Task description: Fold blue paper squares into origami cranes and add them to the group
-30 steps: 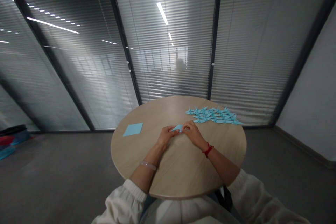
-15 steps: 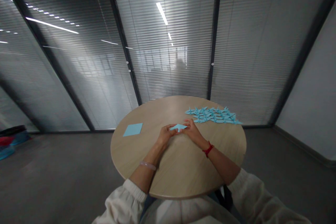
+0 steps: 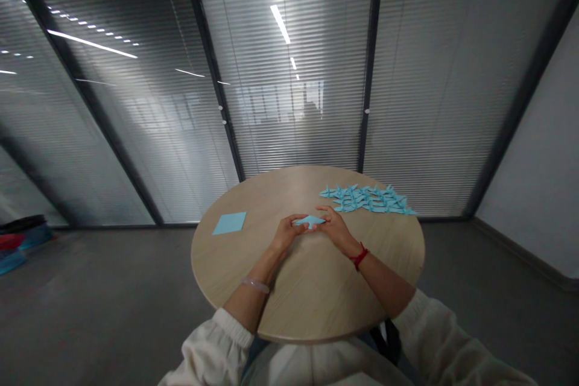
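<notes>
Both my hands meet at the middle of a round wooden table (image 3: 307,289). Between them is a small folded piece of light blue paper (image 3: 310,221). My left hand (image 3: 286,233) pinches its left end, fingers closed. My right hand (image 3: 335,226), with a red cord at the wrist, pinches its right end. The paper is flattened out between the fingertips, just above the tabletop.
A flat square sheet of light blue paper (image 3: 230,223) lies on the table's left part. Several folded blue paper shapes (image 3: 367,199) are laid in rows at the far right. Glass walls with blinds stand behind the table. Coloured items (image 3: 18,241) lie on the floor, far left.
The blue paper has gone from a small bunched fold to a wider, flatter shape, as my hands drew slightly apart and up the table.
</notes>
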Tool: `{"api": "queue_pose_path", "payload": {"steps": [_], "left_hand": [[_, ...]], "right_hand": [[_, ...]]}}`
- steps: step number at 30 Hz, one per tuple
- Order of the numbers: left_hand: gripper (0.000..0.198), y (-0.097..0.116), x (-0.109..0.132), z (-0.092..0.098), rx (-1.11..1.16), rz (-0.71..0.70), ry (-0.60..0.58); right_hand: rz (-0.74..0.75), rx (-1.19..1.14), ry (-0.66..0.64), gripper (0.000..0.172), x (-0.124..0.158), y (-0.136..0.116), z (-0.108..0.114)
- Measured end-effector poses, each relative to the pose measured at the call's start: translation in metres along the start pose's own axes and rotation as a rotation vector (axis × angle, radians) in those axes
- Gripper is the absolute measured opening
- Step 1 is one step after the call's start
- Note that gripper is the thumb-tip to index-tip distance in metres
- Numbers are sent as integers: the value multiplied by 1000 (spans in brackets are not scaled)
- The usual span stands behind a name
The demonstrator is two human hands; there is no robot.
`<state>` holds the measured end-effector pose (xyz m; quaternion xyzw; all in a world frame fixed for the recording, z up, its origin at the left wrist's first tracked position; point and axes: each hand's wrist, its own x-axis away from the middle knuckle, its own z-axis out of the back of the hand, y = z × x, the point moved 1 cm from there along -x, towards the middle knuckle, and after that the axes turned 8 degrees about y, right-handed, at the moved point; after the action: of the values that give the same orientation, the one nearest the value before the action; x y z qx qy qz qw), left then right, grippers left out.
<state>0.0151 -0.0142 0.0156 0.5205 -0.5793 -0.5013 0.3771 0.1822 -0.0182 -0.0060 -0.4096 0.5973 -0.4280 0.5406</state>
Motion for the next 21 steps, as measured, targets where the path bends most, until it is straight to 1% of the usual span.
{"api": "queue_pose_path", "payload": {"steps": [7,11,14,17,21], "left_hand": [[51,1,1,1,44,4,-27],[48,0,0,4,31,13,-41],[52,-3,-1,6,35,31,-42],[56,-3,-1,8,51,49,-25],[53,0,1,6,68,89,-20]], "right_hand": [[8,48,12,63,-6,7,5],[-18,41,6,72,-8,10,7],[-49,10,15,75,-6,8,7],[-60,-47,31,70,-4,4,8],[-53,-103,26,54,-4,1,6]]}}
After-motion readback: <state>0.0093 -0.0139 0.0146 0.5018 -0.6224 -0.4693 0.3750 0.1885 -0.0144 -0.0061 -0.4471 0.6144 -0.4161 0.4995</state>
